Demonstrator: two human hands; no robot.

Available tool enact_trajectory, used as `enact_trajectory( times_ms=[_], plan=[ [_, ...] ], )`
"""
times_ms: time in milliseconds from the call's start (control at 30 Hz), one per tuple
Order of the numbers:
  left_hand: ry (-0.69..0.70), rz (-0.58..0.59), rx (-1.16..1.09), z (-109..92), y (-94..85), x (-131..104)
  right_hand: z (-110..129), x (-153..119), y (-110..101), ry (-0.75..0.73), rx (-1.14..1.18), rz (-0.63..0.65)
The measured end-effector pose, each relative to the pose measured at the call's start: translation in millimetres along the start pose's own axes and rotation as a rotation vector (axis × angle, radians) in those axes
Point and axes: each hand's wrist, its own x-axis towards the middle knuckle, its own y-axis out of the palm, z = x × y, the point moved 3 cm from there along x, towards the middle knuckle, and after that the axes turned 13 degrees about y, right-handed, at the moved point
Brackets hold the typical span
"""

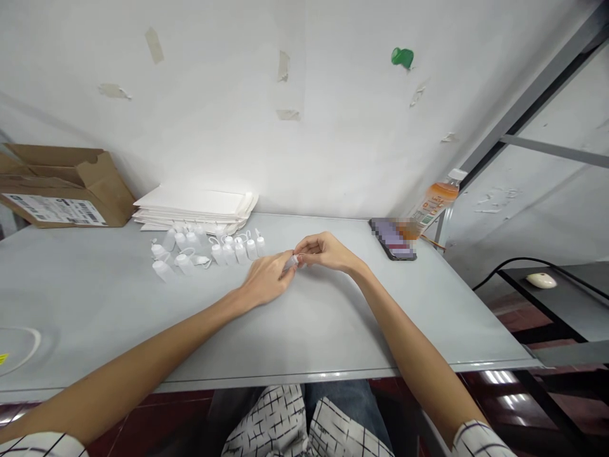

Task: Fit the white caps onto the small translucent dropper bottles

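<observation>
Over the middle of the grey table [314, 330], my left hand [267, 279] is closed around a small white squeeze bottle [290, 261], most of which its fingers hide. My right hand [328, 251] meets it from the right, thumb and fingers pinched together at the bottle's cap end. The cap itself is too small and covered to make out. To the left of my hands stand several like bottles [240, 251] with looped cap straps. Some others [164, 271] lean or lie farther left.
A stack of white sheets or envelopes [190, 206] lies against the wall, beside an open cardboard box [66, 184]. At right are a phone [394, 240] and a tilted bottle of orange drink [435, 200]. A white mouse [541, 280] rests on a dark side surface.
</observation>
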Motion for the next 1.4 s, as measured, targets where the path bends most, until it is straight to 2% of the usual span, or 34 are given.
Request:
enact_trajectory(
  times_ms=[233,767,1133,1400],
  plan=[
    [-0.030,0.003,0.004,1.6,-1.3,1.2,-10.5,9.1,4.6,-0.008,-0.016,0.017],
    [0.024,-0.026,-0.052,1.0,-1.8,1.5,-5.2,4.6,7.7,0.004,-0.036,-0.016],
    [-0.003,-0.027,-0.070,-1.6,-4.3,1.5,-4.8,3.7,7.1,0.008,-0.012,0.017],
    [0.000,-0.051,-0.231,0.7,-8.0,3.0,-4.0,2.5,5.6,0.029,0.026,0.058]
  ],
)
